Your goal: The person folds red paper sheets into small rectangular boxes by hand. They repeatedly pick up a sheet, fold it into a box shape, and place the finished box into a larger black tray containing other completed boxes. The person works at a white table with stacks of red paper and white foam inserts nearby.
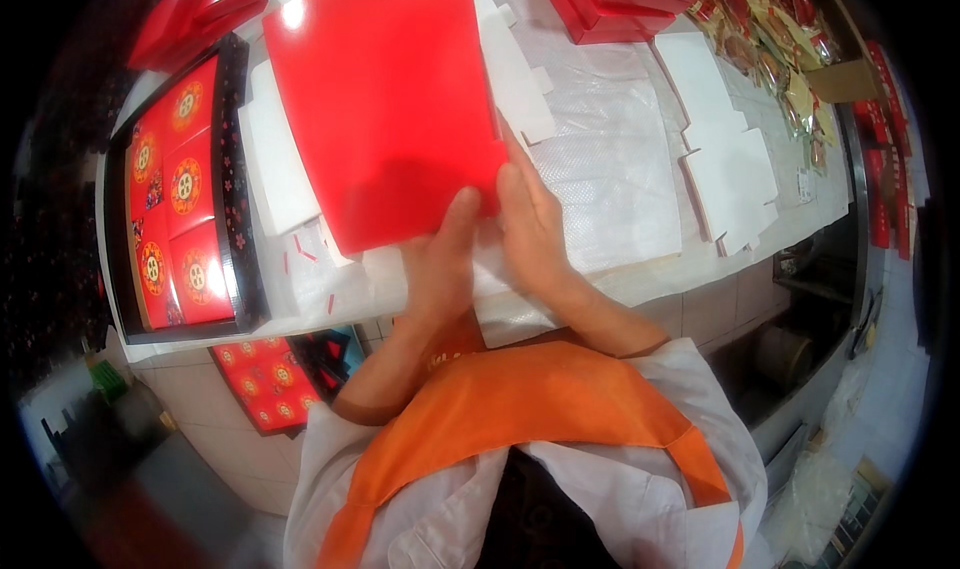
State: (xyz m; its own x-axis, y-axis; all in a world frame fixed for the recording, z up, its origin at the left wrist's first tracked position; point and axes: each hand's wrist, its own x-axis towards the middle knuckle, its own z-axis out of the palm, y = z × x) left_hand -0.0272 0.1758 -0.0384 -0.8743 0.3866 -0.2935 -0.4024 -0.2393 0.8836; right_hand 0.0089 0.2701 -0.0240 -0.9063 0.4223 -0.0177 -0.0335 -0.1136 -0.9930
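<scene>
A large glossy red cardboard box panel (385, 109) fills the upper middle of the head view, tilted slightly to the left. My left hand (442, 254) grips its near edge, thumb on top and the other fingers hidden underneath. At the near right corner, my right hand (530, 214) is closed along the side edge with its fingers pointing away from me. White cardboard flaps (515, 69) show past the panel on the right, and more white cardboard (280, 159) lies at its left. Whether these join the red panel is hidden.
A black-edged tray (245, 179) of red patterned packets stands at left. Red boxes (610, 9) are stacked at the far side, beside flat white cardboard blanks (725, 159). Wrapped packets (780, 44) lie far right. Small red strips (305, 249) dot the white table covering (610, 189).
</scene>
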